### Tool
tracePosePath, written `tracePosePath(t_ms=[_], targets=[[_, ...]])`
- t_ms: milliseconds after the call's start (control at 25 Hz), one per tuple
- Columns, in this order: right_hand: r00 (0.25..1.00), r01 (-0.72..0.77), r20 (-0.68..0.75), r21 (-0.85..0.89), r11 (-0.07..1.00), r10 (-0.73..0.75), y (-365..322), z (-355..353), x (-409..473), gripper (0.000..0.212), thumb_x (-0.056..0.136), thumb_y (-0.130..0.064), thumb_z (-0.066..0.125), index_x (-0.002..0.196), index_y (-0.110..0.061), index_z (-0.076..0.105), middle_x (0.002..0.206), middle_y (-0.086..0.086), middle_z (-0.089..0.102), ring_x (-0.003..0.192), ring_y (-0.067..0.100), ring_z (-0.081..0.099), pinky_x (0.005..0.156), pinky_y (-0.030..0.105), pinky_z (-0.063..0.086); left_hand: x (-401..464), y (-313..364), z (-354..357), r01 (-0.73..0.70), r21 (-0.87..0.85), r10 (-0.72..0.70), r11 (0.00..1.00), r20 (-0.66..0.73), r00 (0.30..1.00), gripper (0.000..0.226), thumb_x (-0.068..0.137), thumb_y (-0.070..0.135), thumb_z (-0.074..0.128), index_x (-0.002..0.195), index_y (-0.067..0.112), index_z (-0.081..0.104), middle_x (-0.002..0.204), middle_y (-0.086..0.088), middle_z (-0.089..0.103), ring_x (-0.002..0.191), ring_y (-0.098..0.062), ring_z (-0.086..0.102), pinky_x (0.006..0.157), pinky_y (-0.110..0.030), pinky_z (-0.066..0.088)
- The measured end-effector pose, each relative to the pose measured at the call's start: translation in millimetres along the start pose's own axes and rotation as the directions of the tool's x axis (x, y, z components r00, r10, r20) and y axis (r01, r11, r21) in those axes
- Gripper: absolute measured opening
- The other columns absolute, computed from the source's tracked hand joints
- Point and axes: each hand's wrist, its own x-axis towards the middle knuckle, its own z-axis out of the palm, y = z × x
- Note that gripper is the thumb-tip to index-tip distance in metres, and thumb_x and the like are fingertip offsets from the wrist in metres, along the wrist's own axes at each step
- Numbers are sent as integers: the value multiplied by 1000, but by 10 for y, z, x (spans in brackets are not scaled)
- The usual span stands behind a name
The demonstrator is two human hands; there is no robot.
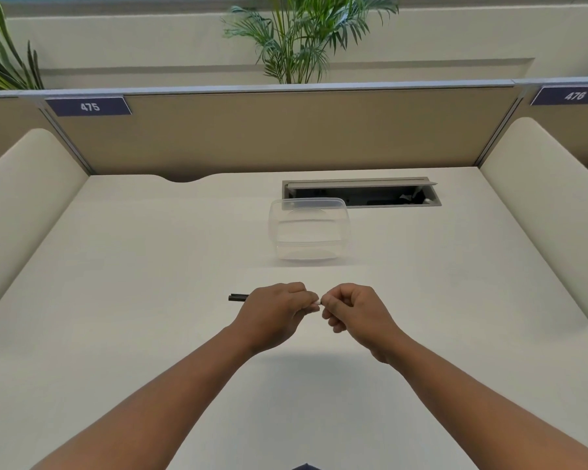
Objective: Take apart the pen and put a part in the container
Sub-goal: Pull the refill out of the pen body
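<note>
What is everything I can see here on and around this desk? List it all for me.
Slim black pen: one, black, held above the desk; most of it hidden in the hands.
Clear plastic container: one, transparent, lidless, mid-desk beyond the hands.
Cream desk: one, off-white.
Grey cable hatch: one, open, behind the container.
Tan partition panel: one, back of desk.
Number signs: two, dark blue, 475 and 476.
Green palm plants: two, behind the partition, centre and left.
Left hand: closed on the pen.
Right hand: pinching the pen's whitish end.

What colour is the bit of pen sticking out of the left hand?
Black. The pen end pokes out past the left hand, seen in the head view.
</note>
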Motion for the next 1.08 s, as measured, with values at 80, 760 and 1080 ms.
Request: tracePosePath(t_ms=[80, 760, 1080], targets=[[999, 34, 12, 12, 999, -34, 13, -5, 4, 8, 93, -13, 69, 87, -12, 73, 75, 3, 72, 66, 12, 65, 64, 23, 56, -18, -1, 17, 6, -7, -6, 1000, 7, 1000, 16, 100, 32, 57, 101, 23, 70, 81, 6, 63, 67, -22, 59, 48, -33, 48], [995, -57, 85, 112, 992, 48, 90, -48, 69, 8, 88, -20, 76, 91, -12, 73, 83, 1, 73, 72, 13, 68, 68, 24, 58, -40, -18, 55, 33, -18, -32, 999, 53, 998, 21, 102, 35, 55, 107, 23, 71, 84, 5, 64, 71, -23, 59, 52, -35, 50], [990, -113, 96, 105, 988, 103, 118, -47, 91, 15, 91, -26, 75, 93, -11, 73, 80, 0, 72, 70, 12, 67, 67, 23, 56, -26, -29, 75, 47, -14, -46, 999, 72, 996, 20, 101, 34, 55, 108, 24, 71, 84, 6, 63, 70, -22, 58, 52, -34, 49]])
